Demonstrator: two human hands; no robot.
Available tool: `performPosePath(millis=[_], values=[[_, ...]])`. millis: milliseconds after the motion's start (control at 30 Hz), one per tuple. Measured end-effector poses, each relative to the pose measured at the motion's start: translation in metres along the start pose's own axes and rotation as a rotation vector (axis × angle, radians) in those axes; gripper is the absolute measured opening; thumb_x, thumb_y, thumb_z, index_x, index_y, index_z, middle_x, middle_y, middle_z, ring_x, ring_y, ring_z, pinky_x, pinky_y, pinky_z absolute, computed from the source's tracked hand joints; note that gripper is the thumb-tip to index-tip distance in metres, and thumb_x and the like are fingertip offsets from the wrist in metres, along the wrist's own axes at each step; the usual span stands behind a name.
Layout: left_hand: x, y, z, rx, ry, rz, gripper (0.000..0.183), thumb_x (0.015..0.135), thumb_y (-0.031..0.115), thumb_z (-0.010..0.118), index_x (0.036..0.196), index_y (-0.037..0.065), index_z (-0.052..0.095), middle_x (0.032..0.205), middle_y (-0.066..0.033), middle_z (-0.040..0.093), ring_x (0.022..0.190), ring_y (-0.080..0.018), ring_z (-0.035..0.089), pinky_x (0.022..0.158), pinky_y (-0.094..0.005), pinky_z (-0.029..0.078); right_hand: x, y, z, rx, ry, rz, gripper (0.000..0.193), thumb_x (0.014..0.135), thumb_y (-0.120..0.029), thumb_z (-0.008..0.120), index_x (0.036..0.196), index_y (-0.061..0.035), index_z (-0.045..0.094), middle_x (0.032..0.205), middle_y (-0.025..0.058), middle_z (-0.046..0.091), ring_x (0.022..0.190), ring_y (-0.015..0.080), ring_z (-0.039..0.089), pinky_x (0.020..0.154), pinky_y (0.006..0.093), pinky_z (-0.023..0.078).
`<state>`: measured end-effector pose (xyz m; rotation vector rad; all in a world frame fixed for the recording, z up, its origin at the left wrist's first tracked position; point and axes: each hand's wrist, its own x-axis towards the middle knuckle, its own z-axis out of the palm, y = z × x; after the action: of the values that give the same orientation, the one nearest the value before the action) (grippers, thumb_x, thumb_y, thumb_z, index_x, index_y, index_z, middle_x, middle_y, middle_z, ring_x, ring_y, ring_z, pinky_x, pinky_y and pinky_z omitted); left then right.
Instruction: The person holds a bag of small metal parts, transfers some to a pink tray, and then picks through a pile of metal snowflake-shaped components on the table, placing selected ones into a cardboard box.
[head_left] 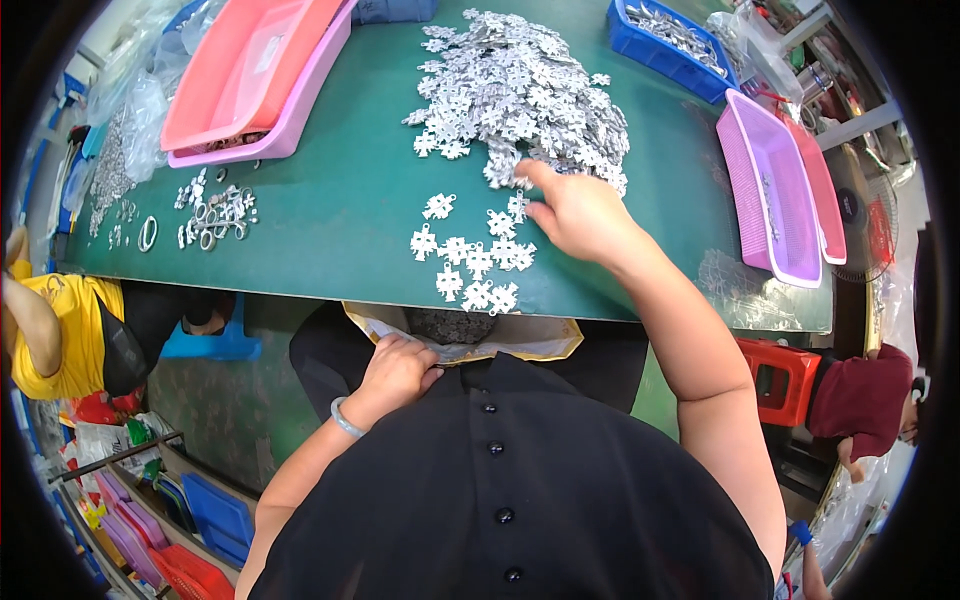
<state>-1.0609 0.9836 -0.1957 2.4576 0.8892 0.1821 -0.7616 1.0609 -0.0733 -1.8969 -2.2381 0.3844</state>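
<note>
On the green tabletop lies a large heap of silver-grey, cross-shaped metal pendants [530, 90], each with a small loop. My right hand [585, 218] is at the heap's near edge, index finger reaching onto the pieces and thumb held apart from it; no piece shows gripped between them. Several loose pendants [478, 260] are spread between the heap and the table's near edge, one close to my right thumb. In my lap an open bag [540, 345] with a pale lining holds dark grey small pieces. My left hand [400, 370] is closed on the bag's near left rim.
Stacked pink and purple trays [285, 135] stand at the left, beside small metal rings and parts [220, 215]. A blue bin [670, 45] of metal pieces is at the far right, with a purple basket [770, 190] nearer. People sit at both sides; a red stool [780, 382] is right.
</note>
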Motion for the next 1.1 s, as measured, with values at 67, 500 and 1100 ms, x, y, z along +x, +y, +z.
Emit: performPosePath(millis=[67, 500, 1100], values=[[0.000, -0.001, -0.001, 0.023, -0.034, -0.007, 0.018, 0.077, 0.023, 0.070, 0.087, 0.009, 0.067, 0.081, -0.0047, 0.064, 0.083, -0.0254, 0.061, 0.084, -0.0370, 0.042, -0.008, -0.007, -0.006, -0.006, -0.076, -0.036, 0.034, 0.084, -0.019, 0.062, 0.117, -0.0134, 0.055, 0.082, 0.0174, 0.066, 0.080, 0.0350, 0.065, 0.069, 0.0454, 0.049], [0.002, 0.002, -0.001, 0.012, -0.005, 0.007, 0.013, 0.078, 0.022, 0.068, 0.077, 0.009, 0.064, 0.077, -0.0061, 0.062, 0.080, -0.0260, 0.060, 0.084, -0.0366, 0.040, -0.020, 0.006, 0.002, 0.094, 0.084, 0.000, 0.028, 0.081, -0.025, 0.069, 0.097, -0.0038, 0.063, 0.073, 0.0126, 0.063, 0.070, 0.0308, 0.062, 0.063, 0.0412, 0.048], [0.004, 0.000, 0.001, 0.032, 0.026, 0.030, 0.014, 0.076, 0.022, 0.070, 0.076, 0.010, 0.064, 0.074, -0.0056, 0.060, 0.077, -0.0250, 0.060, 0.081, -0.0361, 0.040, -0.040, 0.000, 0.001, 0.089, 0.019, -0.150, 0.043, 0.082, -0.024, 0.067, 0.119, -0.0037, 0.057, 0.094, 0.0158, 0.056, 0.085, 0.0356, 0.060, 0.073, 0.0413, 0.049]])
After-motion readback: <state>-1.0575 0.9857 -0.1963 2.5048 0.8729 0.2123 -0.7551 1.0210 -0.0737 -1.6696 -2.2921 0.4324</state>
